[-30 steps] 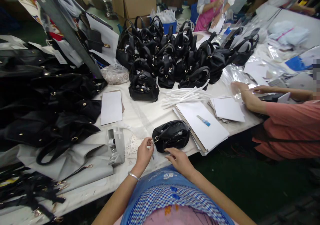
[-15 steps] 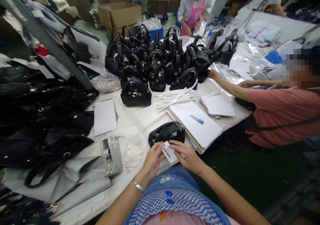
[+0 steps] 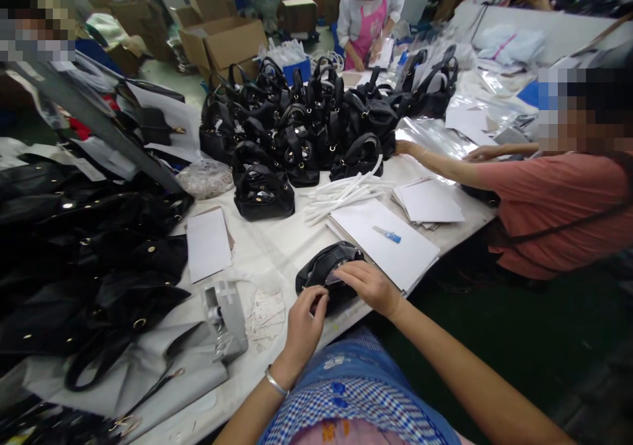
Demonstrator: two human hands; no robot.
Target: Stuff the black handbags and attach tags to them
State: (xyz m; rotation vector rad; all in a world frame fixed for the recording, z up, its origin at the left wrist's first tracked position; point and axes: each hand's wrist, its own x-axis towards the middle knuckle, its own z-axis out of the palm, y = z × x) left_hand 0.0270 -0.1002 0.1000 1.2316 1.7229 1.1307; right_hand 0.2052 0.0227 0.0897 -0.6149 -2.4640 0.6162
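Observation:
A small black handbag lies on the table edge right in front of me, its opening facing up. My left hand is closed at the bag's near left edge, thumb and fingers pinched on it. At the opening is my right hand, its fingers held together and bent down over the bag's mouth. Something pale and shiny shows beneath those fingertips, mostly covered, so I cannot tell what it is. The white barcode tag is not plainly visible.
Many black handbags stand grouped at the back. White sheets with a blue cutter, white tubes and a grey tape dispenser surround the bag. A co-worker's arm reaches in from the right.
The barcode tag, held between both hands before, no longer shows. My right hand has moved up over the bag's opening, and my left hand now pinches its near edge.

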